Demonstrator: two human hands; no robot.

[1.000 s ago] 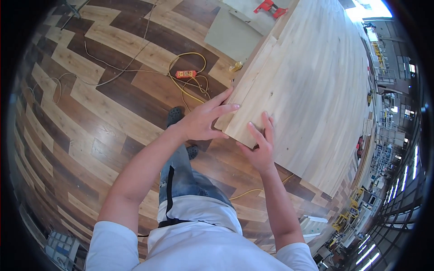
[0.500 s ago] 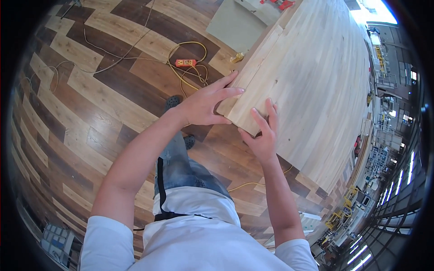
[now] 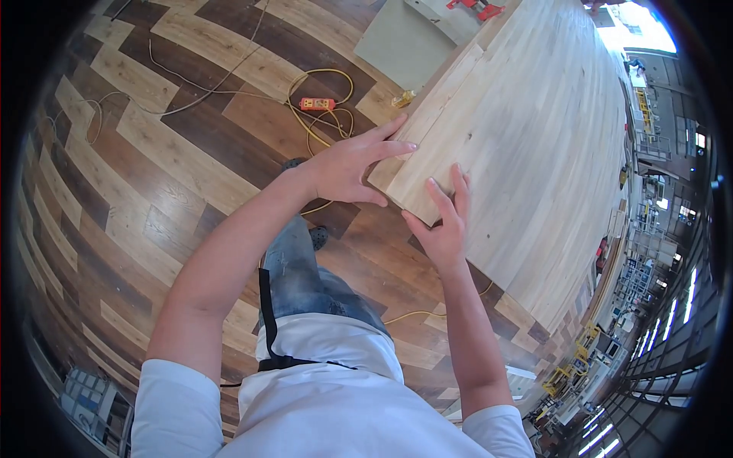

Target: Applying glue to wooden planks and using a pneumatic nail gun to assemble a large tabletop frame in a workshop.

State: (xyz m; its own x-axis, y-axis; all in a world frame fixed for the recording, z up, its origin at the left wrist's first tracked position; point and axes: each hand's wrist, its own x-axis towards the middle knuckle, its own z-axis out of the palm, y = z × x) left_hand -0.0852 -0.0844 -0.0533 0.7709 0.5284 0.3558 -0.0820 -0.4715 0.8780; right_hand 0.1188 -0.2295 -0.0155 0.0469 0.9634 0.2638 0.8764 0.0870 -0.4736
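A long pale wooden board [image 3: 418, 174] lies along the left edge of a large light wooden panel [image 3: 534, 153]. My left hand [image 3: 350, 169] grips the board's near left corner, its fingers spread along the side and top and its thumb against the end. To the right, my right hand [image 3: 445, 223] holds the near end between its thumb, low at the end edge, and two fingers resting on the top face. The undersides of the wood are hidden, so I cannot tell how the board meets what is below it.
On the plank-patterned floor [image 3: 153, 191], an orange power outlet box [image 3: 317, 104] sits by a coiled yellow cord [image 3: 336, 72]. Red clamps [image 3: 477, 9] rest past a grey-green panel [image 3: 405, 46] at the far side. Workshop equipment [image 3: 588, 351] stands off to the right.
Both hands keep their hold at the board's end, with only slight finger shifts. The view has moved a little, and my feet show less behind the left arm.
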